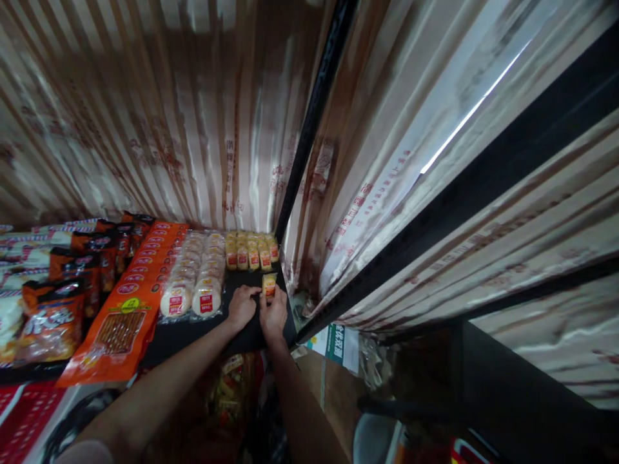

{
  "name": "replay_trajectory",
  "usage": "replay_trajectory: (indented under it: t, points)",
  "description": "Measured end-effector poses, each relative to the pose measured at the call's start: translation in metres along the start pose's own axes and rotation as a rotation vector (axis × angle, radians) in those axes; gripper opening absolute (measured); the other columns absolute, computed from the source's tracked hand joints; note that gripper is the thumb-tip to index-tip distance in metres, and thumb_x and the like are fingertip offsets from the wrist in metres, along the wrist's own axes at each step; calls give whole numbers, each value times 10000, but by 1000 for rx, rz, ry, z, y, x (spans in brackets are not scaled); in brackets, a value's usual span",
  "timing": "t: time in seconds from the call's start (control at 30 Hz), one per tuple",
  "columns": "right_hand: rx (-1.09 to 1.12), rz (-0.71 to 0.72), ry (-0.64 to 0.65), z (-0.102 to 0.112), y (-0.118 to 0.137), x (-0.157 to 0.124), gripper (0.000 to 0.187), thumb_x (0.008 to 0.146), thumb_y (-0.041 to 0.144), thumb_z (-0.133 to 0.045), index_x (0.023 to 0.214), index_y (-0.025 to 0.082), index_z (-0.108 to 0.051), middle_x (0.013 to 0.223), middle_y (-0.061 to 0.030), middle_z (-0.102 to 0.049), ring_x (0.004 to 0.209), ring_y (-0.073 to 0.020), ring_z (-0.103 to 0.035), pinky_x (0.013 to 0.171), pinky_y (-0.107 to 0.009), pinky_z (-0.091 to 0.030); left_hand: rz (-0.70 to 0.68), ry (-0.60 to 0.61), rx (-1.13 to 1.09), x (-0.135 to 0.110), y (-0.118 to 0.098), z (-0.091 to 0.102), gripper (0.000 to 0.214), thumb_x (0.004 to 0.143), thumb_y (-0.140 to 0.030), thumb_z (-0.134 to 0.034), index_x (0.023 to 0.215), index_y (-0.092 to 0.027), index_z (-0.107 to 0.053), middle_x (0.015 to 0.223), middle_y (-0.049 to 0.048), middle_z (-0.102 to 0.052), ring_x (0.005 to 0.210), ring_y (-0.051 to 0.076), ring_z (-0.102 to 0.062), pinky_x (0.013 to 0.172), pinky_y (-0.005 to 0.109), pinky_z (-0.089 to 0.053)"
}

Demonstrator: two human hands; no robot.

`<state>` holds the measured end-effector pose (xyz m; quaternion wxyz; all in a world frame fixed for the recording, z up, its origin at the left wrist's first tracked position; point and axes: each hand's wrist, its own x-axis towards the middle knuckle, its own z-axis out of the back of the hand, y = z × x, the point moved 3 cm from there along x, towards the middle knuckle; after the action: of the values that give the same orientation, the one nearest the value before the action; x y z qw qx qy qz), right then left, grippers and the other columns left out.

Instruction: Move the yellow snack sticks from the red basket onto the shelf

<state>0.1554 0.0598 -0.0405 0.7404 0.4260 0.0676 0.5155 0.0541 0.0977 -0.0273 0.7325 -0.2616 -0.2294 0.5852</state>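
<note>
Over the right end of a black shelf (pixel 193 336), my right hand (pixel 273 316) grips a small yellow snack packet (pixel 269 283) with a red label, which stands upright. My left hand (pixel 243 305) is beside it, its index finger stretched out to the packet's left side; the other fingers look curled, and nothing shows in them. Behind both hands, rows of matching yellow packets (pixel 253 255) stand at the back of the shelf. To their left lie two rows of round white crackers (pixel 207 298) in clear wrappers with red labels.
Orange snack bags (pixel 123 332) lie in an overlapping row farther left, beside black-and-orange bags (pixel 53 319). A black upright post (pixel 309 129) and a slanting black beam (pixel 435 212) frame the corner. Printed plastic sheeting (pixel 193 116) hangs behind. A red basket (pixel 29 419) stands lower left.
</note>
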Motion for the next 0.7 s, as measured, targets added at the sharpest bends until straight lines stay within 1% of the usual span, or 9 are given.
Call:
replay_trajectory:
  t: [0.1,0.17,0.23,0.33,0.43,0.5,0.6,0.7]
  points:
    - [12,-12,-21,0,-3,2,392,824,292,-418,1159,102,-496,1001,-132,-552,720,-159,-572,691,-286,-470,-65,-29,58,6,1,-3,421,760,-27,-381,976,-225,-682,958,35,-657,889,156,-554,831,283,-457]
    - [11,-18,-41,0,-4,3,388,827,301,-416,1151,103,-499,984,-130,-557,722,-160,-570,672,-280,-467,-122,-75,112,10,0,-3,395,766,-44,-402,982,-230,-674,973,30,-655,915,161,-544,834,286,-470]
    - [9,-20,-53,0,-6,3,394,830,313,-419,1153,102,-497,975,-130,-560,705,-156,-568,663,-277,-465,-194,-139,176,16,-1,-1,389,758,-45,-423,1002,-228,-663,1019,33,-646,984,175,-519,860,297,-475]
    - [5,-18,-61,-2,-9,3,407,834,327,-417,1159,96,-494,963,-132,-565,689,-152,-569,661,-276,-464,-320,-205,281,27,-3,1,430,737,-41,-439,1088,-205,-625,1196,45,-577,1164,218,-423,940,354,-444]
    - [8,-23,-68,-3,-10,3,409,839,330,-410,1167,98,-489,949,-127,-571,688,-152,-573,672,-279,-466,-428,-174,387,39,-2,1,527,737,-55,-438,1238,-198,-516,1367,34,-434,1305,256,-270,1010,423,-372]
    - [3,-25,-73,-4,-9,3,406,841,325,-408,1170,101,-488,944,-125,-576,707,-158,-576,706,-292,-468,-490,-134,438,47,-1,-2,559,753,-82,-436,1296,-213,-451,1415,18,-369,1343,263,-197,1044,445,-320]
    - [-15,-30,-69,-4,-8,3,404,844,318,-400,1173,101,-489,954,-131,-582,760,-175,-582,743,-306,-465,-574,-94,482,55,-2,-5,526,798,-147,-421,1321,-207,-416,1439,12,-327,1363,256,-142,1088,448,-241]
    - [-30,-35,-47,-3,-8,3,424,851,327,-388,1190,89,-480,998,-155,-576,798,-191,-587,739,-311,-466,-615,-86,512,61,-5,-8,487,832,-189,-401,1318,-197,-419,1437,17,-332,1370,250,-116,1107,451,-193]
